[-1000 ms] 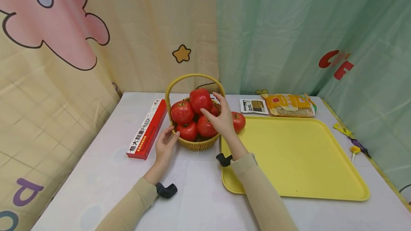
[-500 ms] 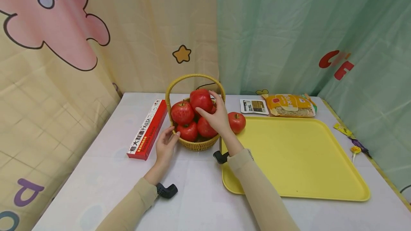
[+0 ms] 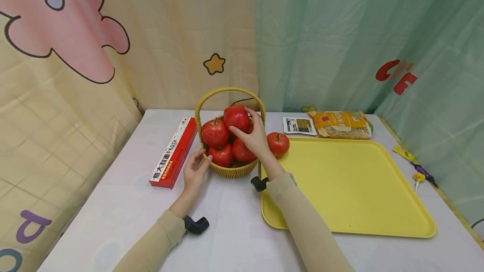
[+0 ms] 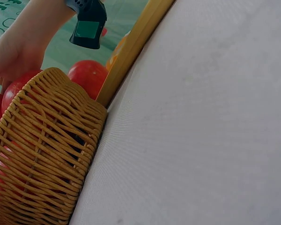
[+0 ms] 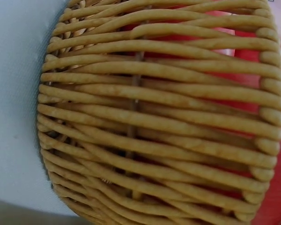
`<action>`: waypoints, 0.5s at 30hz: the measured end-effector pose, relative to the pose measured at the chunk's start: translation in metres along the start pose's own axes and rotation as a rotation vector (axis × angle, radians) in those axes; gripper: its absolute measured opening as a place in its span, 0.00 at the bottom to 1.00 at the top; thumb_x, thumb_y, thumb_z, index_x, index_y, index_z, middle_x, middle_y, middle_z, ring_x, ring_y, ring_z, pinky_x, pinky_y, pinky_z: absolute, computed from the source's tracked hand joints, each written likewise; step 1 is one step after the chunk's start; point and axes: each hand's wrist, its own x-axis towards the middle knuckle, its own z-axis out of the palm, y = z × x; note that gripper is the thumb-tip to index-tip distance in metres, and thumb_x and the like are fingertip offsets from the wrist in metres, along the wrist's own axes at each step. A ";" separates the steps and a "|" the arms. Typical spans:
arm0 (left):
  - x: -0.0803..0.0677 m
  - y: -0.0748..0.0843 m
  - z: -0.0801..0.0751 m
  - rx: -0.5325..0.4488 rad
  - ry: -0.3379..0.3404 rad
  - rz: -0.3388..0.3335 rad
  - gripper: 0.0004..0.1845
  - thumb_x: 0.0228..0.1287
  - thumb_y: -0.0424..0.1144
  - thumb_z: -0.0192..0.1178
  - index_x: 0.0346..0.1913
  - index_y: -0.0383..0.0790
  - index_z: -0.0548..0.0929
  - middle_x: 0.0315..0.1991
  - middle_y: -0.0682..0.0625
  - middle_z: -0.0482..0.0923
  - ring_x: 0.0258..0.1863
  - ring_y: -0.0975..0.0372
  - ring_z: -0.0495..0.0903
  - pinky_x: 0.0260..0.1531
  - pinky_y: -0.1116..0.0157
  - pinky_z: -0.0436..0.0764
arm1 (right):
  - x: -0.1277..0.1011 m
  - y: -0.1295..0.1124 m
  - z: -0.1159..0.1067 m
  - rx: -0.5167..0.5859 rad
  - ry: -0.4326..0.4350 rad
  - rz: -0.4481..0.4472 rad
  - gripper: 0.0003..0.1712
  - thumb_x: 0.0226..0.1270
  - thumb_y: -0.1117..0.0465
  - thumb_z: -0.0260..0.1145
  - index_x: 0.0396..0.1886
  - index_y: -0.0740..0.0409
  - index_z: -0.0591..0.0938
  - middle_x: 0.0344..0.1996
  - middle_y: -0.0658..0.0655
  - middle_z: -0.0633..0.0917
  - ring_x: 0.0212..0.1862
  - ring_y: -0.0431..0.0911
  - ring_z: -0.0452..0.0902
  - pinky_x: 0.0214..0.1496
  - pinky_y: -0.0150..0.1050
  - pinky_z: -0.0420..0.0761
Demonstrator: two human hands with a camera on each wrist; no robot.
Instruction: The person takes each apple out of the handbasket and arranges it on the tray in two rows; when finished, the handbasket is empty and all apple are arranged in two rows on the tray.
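A wicker basket [image 3: 233, 172] with a tall arched handle holds several red apples [image 3: 214, 133]. My left hand [image 3: 194, 174] pinches its left rim, by the foot of the handle. At the top of the pile my right hand [image 3: 258, 137] grips an apple [image 3: 237, 119], thumb in front and fingers behind. Another apple [image 3: 278, 145] lies outside, right of the basket, by the tray's corner. In the left wrist view the right hand [image 4: 18, 56] reaches over the basket's woven side [image 4: 42, 150]. Wicker [image 5: 154, 112] fills most of the right wrist view, red showing through.
Right of the basket lies a yellow tray [image 3: 351, 188]. A red pasta box [image 3: 174, 152] is on the left. Behind the tray are a white packet [image 3: 298, 125] and an orange grain bag [image 3: 342, 125]. A lollipop [image 3: 418, 176] and wrapped candies [image 3: 403, 153] lie along the right edge.
My right hand has moved slightly left and closed around the top apple, uncovering more of the apple by the tray. The left hand has stayed at the basket's rim.
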 end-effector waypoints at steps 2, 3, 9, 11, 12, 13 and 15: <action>0.000 0.000 0.000 0.000 0.000 0.005 0.20 0.62 0.31 0.61 0.57 0.29 0.73 0.59 0.39 0.71 0.62 0.55 0.67 0.54 0.73 0.73 | 0.000 0.002 0.000 0.003 0.000 0.009 0.42 0.55 0.47 0.70 0.67 0.45 0.62 0.62 0.51 0.66 0.60 0.45 0.64 0.60 0.46 0.73; -0.001 0.000 0.000 -0.001 0.001 0.008 0.20 0.62 0.31 0.61 0.57 0.29 0.73 0.58 0.39 0.71 0.62 0.55 0.67 0.54 0.73 0.74 | 0.000 0.003 0.000 0.007 0.001 0.013 0.42 0.55 0.46 0.71 0.67 0.45 0.62 0.62 0.51 0.66 0.60 0.45 0.64 0.61 0.46 0.73; 0.000 0.000 0.001 0.000 -0.004 0.011 0.20 0.62 0.30 0.61 0.56 0.29 0.74 0.58 0.41 0.70 0.62 0.56 0.67 0.53 0.73 0.74 | 0.003 0.008 -0.001 0.036 -0.011 0.043 0.45 0.52 0.45 0.72 0.68 0.42 0.61 0.60 0.51 0.68 0.59 0.45 0.65 0.59 0.47 0.74; 0.000 0.000 0.000 0.005 -0.008 0.010 0.20 0.62 0.31 0.61 0.57 0.30 0.74 0.58 0.42 0.71 0.62 0.57 0.67 0.53 0.73 0.74 | 0.004 0.009 -0.001 0.043 -0.018 0.042 0.45 0.52 0.45 0.72 0.68 0.42 0.61 0.59 0.51 0.69 0.58 0.45 0.66 0.59 0.47 0.75; 0.000 0.000 0.000 0.007 -0.009 0.011 0.20 0.62 0.31 0.61 0.57 0.31 0.74 0.58 0.43 0.71 0.62 0.57 0.67 0.53 0.73 0.74 | 0.005 0.010 -0.001 0.046 -0.022 0.038 0.45 0.52 0.45 0.72 0.68 0.42 0.61 0.59 0.51 0.70 0.58 0.46 0.66 0.58 0.46 0.75; 0.000 0.000 0.000 0.008 -0.009 0.008 0.20 0.62 0.32 0.61 0.57 0.32 0.74 0.58 0.44 0.71 0.62 0.58 0.67 0.53 0.73 0.74 | 0.006 0.010 -0.001 0.047 -0.025 0.036 0.45 0.52 0.45 0.72 0.68 0.43 0.62 0.58 0.51 0.70 0.57 0.45 0.67 0.58 0.46 0.75; 0.001 0.000 -0.001 0.008 -0.007 0.004 0.20 0.62 0.32 0.61 0.57 0.33 0.74 0.58 0.44 0.71 0.61 0.59 0.68 0.53 0.73 0.74 | 0.007 0.011 -0.001 0.050 -0.034 0.027 0.45 0.52 0.46 0.72 0.68 0.43 0.62 0.58 0.51 0.70 0.57 0.46 0.67 0.58 0.45 0.75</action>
